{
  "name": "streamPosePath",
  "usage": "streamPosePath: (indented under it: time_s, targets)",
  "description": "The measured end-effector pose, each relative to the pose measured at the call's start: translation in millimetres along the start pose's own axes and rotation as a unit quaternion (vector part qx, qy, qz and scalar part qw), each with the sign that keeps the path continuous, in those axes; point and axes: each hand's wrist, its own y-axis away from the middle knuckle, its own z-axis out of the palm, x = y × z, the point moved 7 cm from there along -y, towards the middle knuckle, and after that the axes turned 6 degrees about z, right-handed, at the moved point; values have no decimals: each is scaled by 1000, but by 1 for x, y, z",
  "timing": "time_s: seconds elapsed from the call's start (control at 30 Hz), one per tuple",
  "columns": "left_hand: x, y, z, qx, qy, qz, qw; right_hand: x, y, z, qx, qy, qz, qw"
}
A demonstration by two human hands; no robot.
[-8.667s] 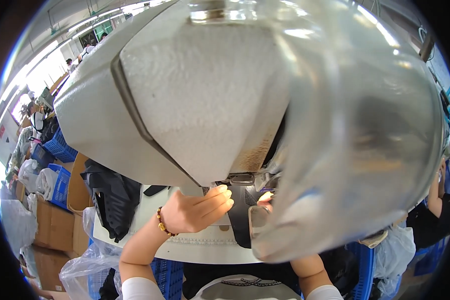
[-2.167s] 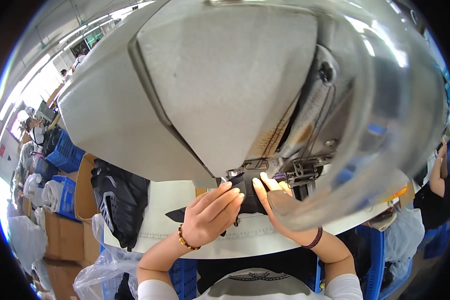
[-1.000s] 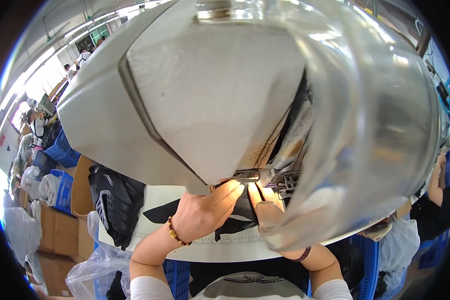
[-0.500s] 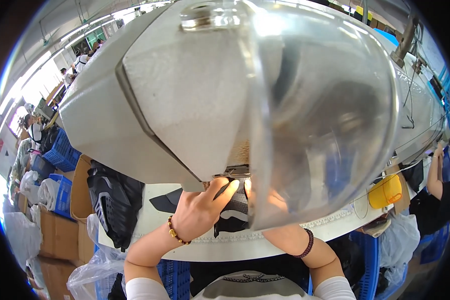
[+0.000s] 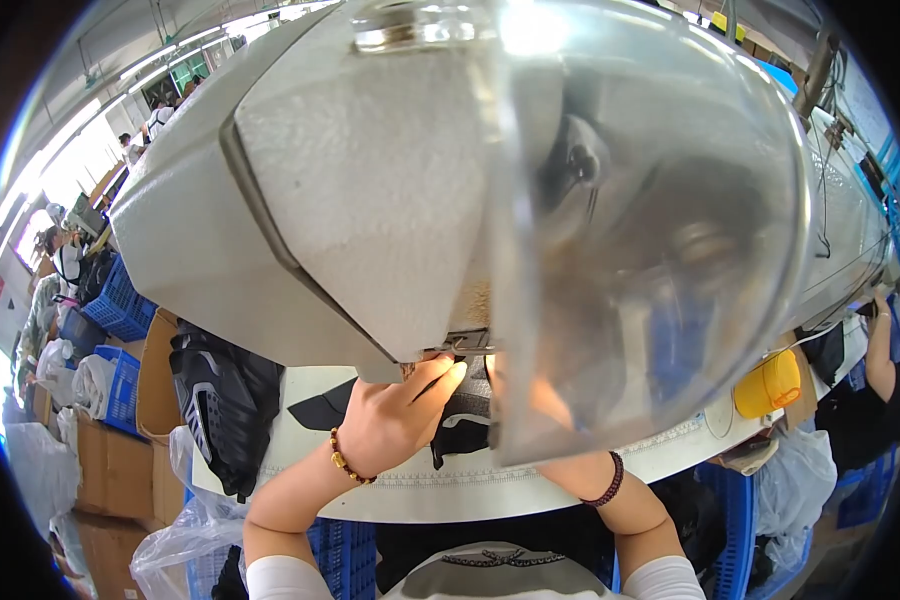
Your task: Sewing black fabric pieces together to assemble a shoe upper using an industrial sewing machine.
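A large pale sewing machine [image 5: 360, 190] fills the middle, with a clear rounded plastic cover [image 5: 670, 290] at its right side. Below its head lies a small dark grey and black fabric piece [image 5: 462, 434]. My left hand [image 5: 388, 428] is closed on the piece's left side, thumb and forefinger pressed together near the metal presser part [image 5: 467, 343]. Seen hazily through the cover, my right hand [image 5: 548, 405] has its bent fingertips at the piece's right edge. A pointed black flap [image 5: 320, 408] sticks out left of my left wrist. The needle area is mostly hidden.
A black bag-like item [image 5: 225, 405] hangs over the left end of the white table [image 5: 460, 500], which has a ruler strip. To the right stands a yellow container [image 5: 767, 385]. Cartons [image 5: 115, 465] and blue crates [image 5: 122, 300] fill the left; another person's arm [image 5: 880, 350] shows far right.
The view has shifted slightly. Both hands stay by the fabric piece, and less of the piece shows between them than before. The left fingers sit closer together.
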Motion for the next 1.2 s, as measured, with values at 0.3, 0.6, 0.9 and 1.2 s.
streamPosePath:
  time_s: [0.3, 0.6, 0.9, 1.2]
  targets:
    - [-29, 1, -10, 101, 215, -127, 963, 1, -2, -30, 85, -95, -23, 992]
    - [1, 7, -4, -8, -30, 31, 999, 0, -2, -35, 70, -38, -42, 996]
    - [9, 3, -4, 64, -52, 33, 996, 21, -1, -31, 56, -114, 9, 992]
    - [21, -7, -3, 68, -107, -16, 992, 36, -21, -42, 52, -285, 1, 957]
